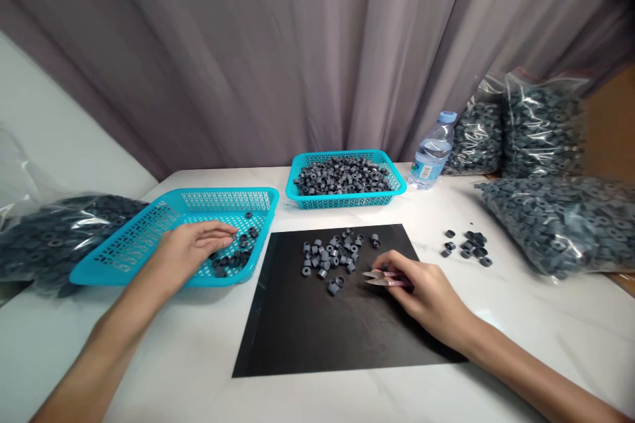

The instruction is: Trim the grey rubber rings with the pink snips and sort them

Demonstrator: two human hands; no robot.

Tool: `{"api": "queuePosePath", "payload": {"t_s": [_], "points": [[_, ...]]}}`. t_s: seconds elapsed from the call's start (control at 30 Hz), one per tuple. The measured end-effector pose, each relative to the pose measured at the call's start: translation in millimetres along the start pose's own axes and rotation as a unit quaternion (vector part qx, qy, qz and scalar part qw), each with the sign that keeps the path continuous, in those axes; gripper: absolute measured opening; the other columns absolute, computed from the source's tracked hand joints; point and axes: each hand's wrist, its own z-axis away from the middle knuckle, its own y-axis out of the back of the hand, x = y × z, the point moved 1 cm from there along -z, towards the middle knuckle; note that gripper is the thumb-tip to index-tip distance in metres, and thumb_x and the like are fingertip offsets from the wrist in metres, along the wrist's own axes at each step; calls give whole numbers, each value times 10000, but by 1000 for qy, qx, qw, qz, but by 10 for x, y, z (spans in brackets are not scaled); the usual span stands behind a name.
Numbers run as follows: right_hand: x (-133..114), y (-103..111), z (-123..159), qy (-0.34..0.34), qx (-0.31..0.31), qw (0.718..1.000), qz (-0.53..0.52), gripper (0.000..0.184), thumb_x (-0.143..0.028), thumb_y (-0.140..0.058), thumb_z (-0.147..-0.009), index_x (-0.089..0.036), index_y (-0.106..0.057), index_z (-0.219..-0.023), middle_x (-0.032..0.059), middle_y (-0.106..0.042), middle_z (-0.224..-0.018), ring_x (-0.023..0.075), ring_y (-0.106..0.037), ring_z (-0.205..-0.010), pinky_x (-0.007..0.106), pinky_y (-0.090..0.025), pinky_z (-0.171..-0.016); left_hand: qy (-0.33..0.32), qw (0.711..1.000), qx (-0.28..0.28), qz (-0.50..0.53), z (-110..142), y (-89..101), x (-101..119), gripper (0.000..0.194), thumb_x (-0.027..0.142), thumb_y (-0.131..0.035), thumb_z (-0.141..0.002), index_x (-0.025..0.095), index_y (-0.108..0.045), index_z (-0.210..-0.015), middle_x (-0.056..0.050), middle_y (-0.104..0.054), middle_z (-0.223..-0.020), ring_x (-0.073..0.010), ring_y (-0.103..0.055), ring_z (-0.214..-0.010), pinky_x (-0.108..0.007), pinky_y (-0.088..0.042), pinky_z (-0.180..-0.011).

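Observation:
My left hand [191,248] hovers above the right part of a turquoise basket [124,258], fingers stretched forward and loosely together; no part shows in them. Below and beside the fingertips, several small dark grey rings [233,261] lie in that basket. Over the black mat [307,330], my right hand [421,291] is closed around thread snips [384,279] with pinkish handles, their pointed metal blades facing left and slightly apart. A loose cluster of short dark grey cylindrical rings [330,254] lies on the mat, left of the blades.
Behind the mat stands a second turquoise basket [347,200] heaped with grey rings. A water bottle [430,152] is beside it. Loose pieces [473,248] lie on the right. Filled clear bags [560,225] are at the right, another bag [64,231] at the left. A curtain [278,59] hangs behind.

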Motion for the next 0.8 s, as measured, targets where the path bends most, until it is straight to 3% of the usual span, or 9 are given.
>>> {"api": "queuePosePath", "payload": {"t_s": [0.13, 0.33, 0.47, 0.57, 0.63, 0.73, 0.8], "points": [[-6, 23, -29, -50, 12, 996, -77, 121, -208, -491, -922, -236, -592, -984, 6, -686, -846, 168, -636, -720, 277, -478, -671, -4, 999, 5, -46, -12, 7, 23, 288, 432, -683, -863, 173, -768, -957, -37, -829, -943, -270, -763, -983, -263, -547, -873], [36, 31, -81, -82, -5, 987, -138, 173, -341, -451, -1020, -229, -574, -975, 13, -663, -809, 193, -642, -775, 305, -474, -724, -67, 973, 62, -213, 122, -46, 334, 384, 469, -480, -1003, 215, -749, -1108, 3, -784, -1100, -261, -723, -977, -245, -480, -828], [104, 5, -99, -94, 6, 983, -160, 244, -423, -442, -1039, -226, -569, -974, 23, -697, -836, 199, -633, -785, 307, -455, -746, -154, 953, 159, -206, 187, -135, 408, 306, 438, -535, -1002, 225, -743, -1072, -1, -768, -1070, -235, -708, -957, -267, -468, -852], [135, -13, -112, -109, 7, 980, -169, 298, -479, -451, -1033, -225, -570, -932, 18, -702, -829, 192, -613, -757, 289, -436, -721, -227, 928, 226, -190, 199, -198, 371, 204, 348, -588, -991, 216, -736, -1039, 4, -767, -918, -208, -693, -891, -292, -477, -872], [137, -18, -118, -111, 4, 978, -176, 308, -494, -458, -1030, -225, -568, -926, 16, -701, -827, 194, -613, -764, 287, -432, -723, -278, 916, 222, -187, 221, -252, 352, 197, 287, -540, -1015, 206, -719, -998, 10, -738, -794, -196, -676, -814, -310, -476, -857], [130, -18, -116, -114, 7, 978, -174, 304, -496, -455, -1033, -230, -563, -930, 11, -688, -826, 196, -610, -773, 291, -430, -729, -370, 898, 175, -160, 315, -383, 362, 306, 228, -476, -1025, 210, -649, -773, 9, -675, -676, -187, -642, -716, -336, -457, -818], [126, -17, -110, -118, 11, 980, -161, 297, -490, -449, -1037, -235, -562, -937, 9, -680, -835, 199, -610, -783, 296, -429, -735, -385, 904, 135, -126, 405, -505, 401, 333, 197, -476, -1017, 211, -598, -707, 14, -625, -631, -178, -614, -670, -339, -449, -781]]}}
